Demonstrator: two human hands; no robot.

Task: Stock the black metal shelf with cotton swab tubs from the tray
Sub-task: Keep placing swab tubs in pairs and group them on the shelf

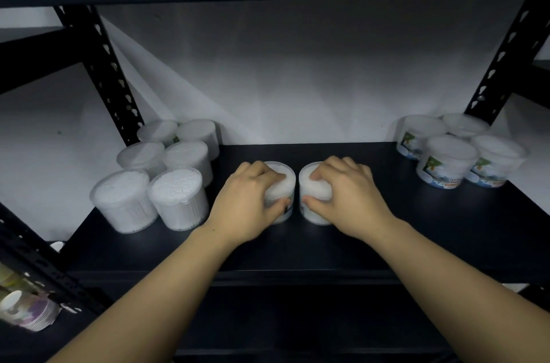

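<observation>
Two clear cylindrical tubs packed with white cotton swabs stand upright, just beside each other, mid-front on the black metal shelf (342, 243). The left hand (247, 205) grasps the left tub (284, 184), fingers curled over its lid, thumb on its wall. The right hand (346, 199) grasps the right tub (309, 214) likewise. Six matching tubs (154, 172) cluster at the shelf's left end; four labelled tubs (452, 151) at its right.

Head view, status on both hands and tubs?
Left hand grips one clear round plastic swab tub; right hand grips another. Both on black metal shelf, mid-board. Nothing in the way.
</observation>
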